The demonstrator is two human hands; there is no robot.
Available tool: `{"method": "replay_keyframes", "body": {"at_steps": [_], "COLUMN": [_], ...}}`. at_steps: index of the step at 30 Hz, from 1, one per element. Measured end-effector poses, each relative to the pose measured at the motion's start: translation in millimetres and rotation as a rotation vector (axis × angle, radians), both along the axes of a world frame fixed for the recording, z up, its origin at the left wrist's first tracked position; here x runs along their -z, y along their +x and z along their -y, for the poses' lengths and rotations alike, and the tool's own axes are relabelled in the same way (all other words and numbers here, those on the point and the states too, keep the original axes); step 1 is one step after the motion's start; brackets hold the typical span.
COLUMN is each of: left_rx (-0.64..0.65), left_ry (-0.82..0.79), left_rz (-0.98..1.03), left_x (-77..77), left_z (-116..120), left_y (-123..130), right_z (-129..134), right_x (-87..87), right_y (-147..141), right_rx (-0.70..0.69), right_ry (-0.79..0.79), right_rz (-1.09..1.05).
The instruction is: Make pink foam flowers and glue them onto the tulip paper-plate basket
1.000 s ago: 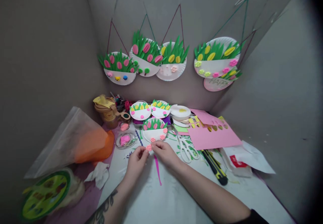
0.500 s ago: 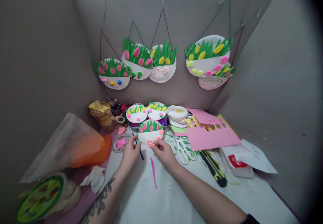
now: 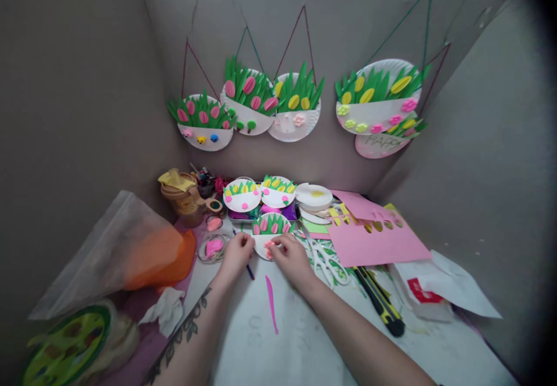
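Between my hands lies a small paper-plate basket (image 3: 263, 242) with green paper grass and pink paper tulips along its top. My left hand (image 3: 237, 253) is closed at the plate's left edge, its thumb and fingertips pinched there. With its fingertips, my right hand (image 3: 292, 256) grips a coral-pink clay flower (image 3: 269, 251) against the lower front of the plate. Part of the flower and the plate's right side are hidden by those fingers. A dark blue thin stick (image 3: 249, 272) lies partly under my left hand. Nearer to me is a pink plastic-looking clay knife (image 3: 271, 305).
Two finished plates (image 3: 242, 201) rest on a tray behind. White scissors (image 3: 327, 263), a black-yellow cutter (image 3: 383, 307) and pink card (image 3: 374, 249) lie right. Pink clay (image 3: 214, 248), an orange bag (image 3: 161, 258) and a cup (image 3: 178, 199) stand left. Decorated plates (image 3: 204, 136) hang on the wall.
My left hand has moved in to the plate's edge, its fingers now closer together. My right hand has brought the coral flower from the plate's front rim onto its face. The view has shifted slightly.
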State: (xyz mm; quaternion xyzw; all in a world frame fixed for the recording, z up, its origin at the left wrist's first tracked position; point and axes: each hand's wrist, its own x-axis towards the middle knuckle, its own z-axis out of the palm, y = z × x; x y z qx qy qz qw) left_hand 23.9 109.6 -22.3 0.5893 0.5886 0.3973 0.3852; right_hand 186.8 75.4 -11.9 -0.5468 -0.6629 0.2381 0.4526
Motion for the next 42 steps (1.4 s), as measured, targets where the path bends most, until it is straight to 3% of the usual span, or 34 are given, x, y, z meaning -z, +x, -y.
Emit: {"method": "replay_keyframes", "body": {"at_steps": [8,21,42], "left_rx": [0.073,0.125,0.187], "left_ry": [0.069,0.147,0.162], "left_rz": [0.123,0.07,0.031], "left_x": [-10.6,-18.1,-29.4], "left_z": [6.9,18.6,26.0], "left_y": [9.7,19.3,24.1], "right_z": [2.4,6.3,4.0], "right_x": [-12.5,-15.5,-22.0], "right_y": [2.8,4.8,5.4], "right_rx": [0.012,0.078,0.126], "right_ry": [0.083,0.123,-0.07], "right_rz": [0.198,0.351,-0.072]}}
